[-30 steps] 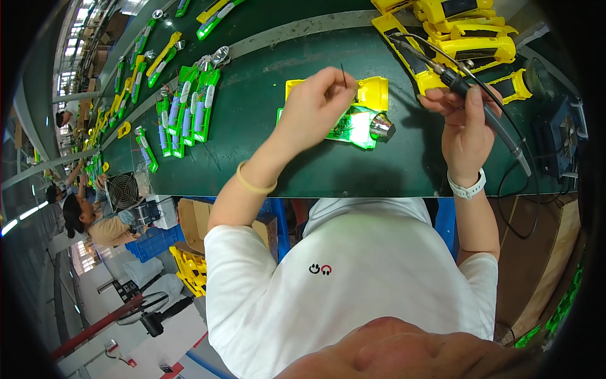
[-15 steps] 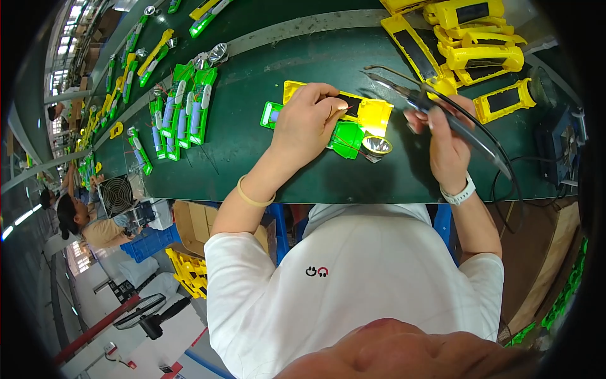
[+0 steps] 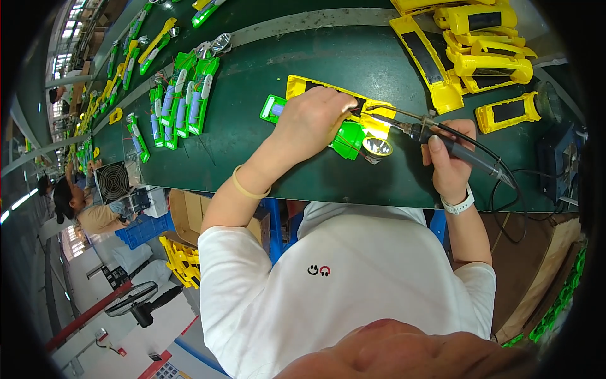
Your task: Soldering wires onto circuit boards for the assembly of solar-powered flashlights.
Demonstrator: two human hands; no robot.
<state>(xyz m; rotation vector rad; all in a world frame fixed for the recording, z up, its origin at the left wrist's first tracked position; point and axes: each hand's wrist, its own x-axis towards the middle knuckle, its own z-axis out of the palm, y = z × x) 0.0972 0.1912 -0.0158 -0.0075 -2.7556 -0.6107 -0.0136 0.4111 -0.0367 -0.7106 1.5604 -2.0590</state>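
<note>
My right hand (image 3: 449, 165) grips a soldering iron (image 3: 470, 153) with a thin guide tube alongside it. Its tip points left, over the end of a yellow flashlight housing (image 3: 382, 126) with a dark panel inside. Bent over that housing, my left hand (image 3: 314, 120) has its thumb and fingers pinched together close to the iron's tip; what they hold is hidden. Partly under this hand lies a green housing half (image 3: 348, 141), its battery end showing to the left of the hand. A round silver reflector (image 3: 377, 146) rests beside the green half, and a thin wire runs near it.
Several green halves with batteries (image 3: 183, 101) lie to the left. Yellow housings (image 3: 489, 47) are piled at the far right, with one more (image 3: 508, 112) nearer. A dark blue device (image 3: 558, 148) stands by the right edge, near the iron's black cable (image 3: 519, 201). Another person (image 3: 95, 205) sits further left.
My right hand has brought the soldering iron down and left, so its tip now reaches the yellow housing. The left hand stays over the parts, its fingers slightly further right.
</note>
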